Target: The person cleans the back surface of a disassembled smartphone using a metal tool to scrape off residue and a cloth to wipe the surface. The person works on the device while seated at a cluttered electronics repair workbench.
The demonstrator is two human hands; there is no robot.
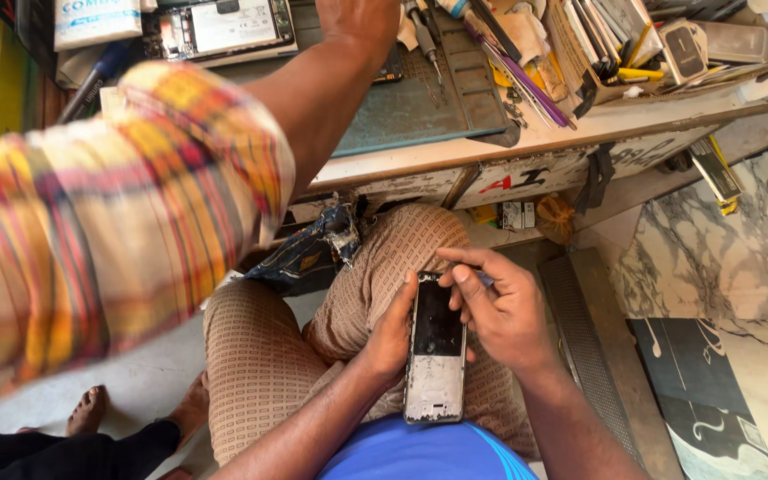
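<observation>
Black-screened phone (436, 351) with worn pale lower face, upright over patterned-trouser lap (268, 356); left hand (391, 338) fingers wrapped on its left edge; right hand (504, 307) fingers curled at its top right corner; another person's plaid sleeve (108, 213) reaching to cluttered workbench (455, 107)

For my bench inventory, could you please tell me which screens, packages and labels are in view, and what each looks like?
Dark, worn rectangular phone screen: on the lap, in both hands' grip.
Opened device with pale rectangular panel: bench top, far left.
White package with blue print: top-left corner.
White front strip with red and black lettering: bench edge.
Small black screen part: tray, upper right.
</observation>
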